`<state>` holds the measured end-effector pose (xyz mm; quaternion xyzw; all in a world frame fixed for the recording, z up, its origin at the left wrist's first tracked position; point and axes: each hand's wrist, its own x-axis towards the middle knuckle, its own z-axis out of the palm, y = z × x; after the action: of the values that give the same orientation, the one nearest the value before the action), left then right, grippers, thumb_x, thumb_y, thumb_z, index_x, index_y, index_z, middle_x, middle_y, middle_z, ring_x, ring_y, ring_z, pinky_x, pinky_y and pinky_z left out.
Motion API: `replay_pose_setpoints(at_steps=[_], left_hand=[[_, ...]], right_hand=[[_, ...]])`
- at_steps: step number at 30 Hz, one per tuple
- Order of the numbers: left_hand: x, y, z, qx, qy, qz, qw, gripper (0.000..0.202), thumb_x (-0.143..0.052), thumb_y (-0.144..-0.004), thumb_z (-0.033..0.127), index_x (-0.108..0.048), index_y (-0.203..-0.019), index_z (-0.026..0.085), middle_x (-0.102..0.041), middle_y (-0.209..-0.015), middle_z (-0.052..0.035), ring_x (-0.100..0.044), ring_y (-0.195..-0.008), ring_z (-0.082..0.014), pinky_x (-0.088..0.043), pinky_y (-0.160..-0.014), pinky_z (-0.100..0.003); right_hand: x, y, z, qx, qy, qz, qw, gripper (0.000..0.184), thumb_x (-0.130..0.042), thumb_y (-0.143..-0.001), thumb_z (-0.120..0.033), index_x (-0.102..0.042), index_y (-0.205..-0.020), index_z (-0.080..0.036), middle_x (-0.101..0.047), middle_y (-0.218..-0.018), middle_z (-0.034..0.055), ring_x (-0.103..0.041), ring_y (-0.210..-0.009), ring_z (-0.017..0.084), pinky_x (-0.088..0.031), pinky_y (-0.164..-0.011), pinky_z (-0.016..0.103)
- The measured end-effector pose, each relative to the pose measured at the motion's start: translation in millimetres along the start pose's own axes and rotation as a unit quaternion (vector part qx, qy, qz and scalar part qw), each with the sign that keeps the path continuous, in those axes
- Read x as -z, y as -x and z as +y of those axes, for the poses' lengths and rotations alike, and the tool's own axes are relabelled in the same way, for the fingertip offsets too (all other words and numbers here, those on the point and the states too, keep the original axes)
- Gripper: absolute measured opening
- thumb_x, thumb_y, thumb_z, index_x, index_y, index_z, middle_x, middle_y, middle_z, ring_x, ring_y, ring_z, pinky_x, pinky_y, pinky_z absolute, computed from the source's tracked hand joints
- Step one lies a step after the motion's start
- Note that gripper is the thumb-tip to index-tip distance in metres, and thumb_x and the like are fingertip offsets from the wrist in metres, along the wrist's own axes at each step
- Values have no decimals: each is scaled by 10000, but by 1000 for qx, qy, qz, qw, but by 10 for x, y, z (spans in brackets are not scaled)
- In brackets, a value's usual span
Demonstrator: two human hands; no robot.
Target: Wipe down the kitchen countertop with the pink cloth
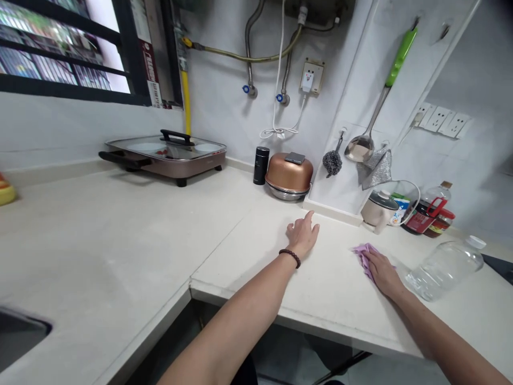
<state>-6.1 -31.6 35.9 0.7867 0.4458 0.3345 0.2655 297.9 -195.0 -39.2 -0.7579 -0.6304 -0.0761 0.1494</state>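
Note:
My left hand (302,235) rests on the white countertop (160,224), fingers loosely stretched toward the back wall, holding nothing; a bead bracelet sits on its wrist. My right hand (380,271) lies flat on a small purple cloth (363,254), pressing it to the counter. An empty clear plastic bottle (447,267) lies on its side just right of that hand.
At the back stand a black cup (261,165), a copper-coloured upturned pot (289,175), a small white cooker (379,208) and sauce bottles (428,211). An electric grill pan (166,152) sits far left. A ladle (366,141) and scourer (332,160) hang on the wall. A sink corner (20,334) shows lower left.

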Motion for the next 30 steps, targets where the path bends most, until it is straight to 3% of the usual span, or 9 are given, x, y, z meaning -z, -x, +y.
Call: replay_pose_setpoints(at_steps=[3,7,11,16,23,27,30], left_hand=[[-22,46,87,-24,2,-21,999,518,-484,-1022,332,-464,-1535,266,-729,-1279,-115,-573,-1336,-301,-304,-1167,-535],[-33,82,140,-46,-13,-43,998,514,-480,-1017,325,-475,-1528,271,-728,-1280,-118,-566,-1343,-316,-308,-1165,-529],[-9,78,141,-67,-29,-46,996,499,-473,-1015,311,-505,-1510,252,-722,-1300,-125,-566,-1337,-317,-317,-1152,-523],[20,43,111,-81,-53,-54,994,441,-470,-1018,305,-585,-1437,230,-741,-1269,-121,-578,-1316,-304,-313,-1153,-527],[23,1,55,-60,-70,-43,995,436,-470,-1017,305,-606,-1424,228,-736,-1295,-129,-585,-1311,-297,-312,-1154,-514],[29,-11,55,-46,-70,-38,996,432,-481,-1012,317,-619,-1414,242,-749,-1262,-125,-597,-1295,-301,-332,-1137,-502],[36,-29,52,-30,-70,-45,996,446,-476,-1015,325,-614,-1430,236,-751,-1265,-126,-599,-1299,-305,-338,-1133,-504]], right_hand=[[-59,-290,94,-51,39,-49,997,599,-256,-1064,-371,-561,-1526,-141,-476,-1620,142,-359,-1547,277,-324,-1258,486],[-87,-781,107,-139,81,-99,982,640,-205,-1087,-412,-424,-1619,-131,-332,-1709,128,-233,-1601,264,-275,-1271,497],[-116,-1155,160,-184,88,-94,974,634,-186,-1091,-410,-401,-1633,-160,-319,-1709,154,-285,-1579,297,-293,-1245,542],[-127,-1323,206,-196,86,-88,973,635,-185,-1085,-396,-398,-1632,-154,-327,-1700,178,-320,-1559,319,-304,-1231,552],[-41,-1088,128,-180,85,-97,975,631,-177,-1086,-396,-383,-1647,-192,-284,-1724,150,-256,-1590,297,-289,-1242,578],[39,-677,60,-144,92,-111,979,597,-233,-1089,-387,-413,-1634,-221,-299,-1725,113,-245,-1597,258,-279,-1261,530],[120,-201,-3,-105,87,-110,984,596,-244,-1091,-392,-412,-1637,-225,-305,-1723,103,-246,-1598,254,-295,-1261,536]])
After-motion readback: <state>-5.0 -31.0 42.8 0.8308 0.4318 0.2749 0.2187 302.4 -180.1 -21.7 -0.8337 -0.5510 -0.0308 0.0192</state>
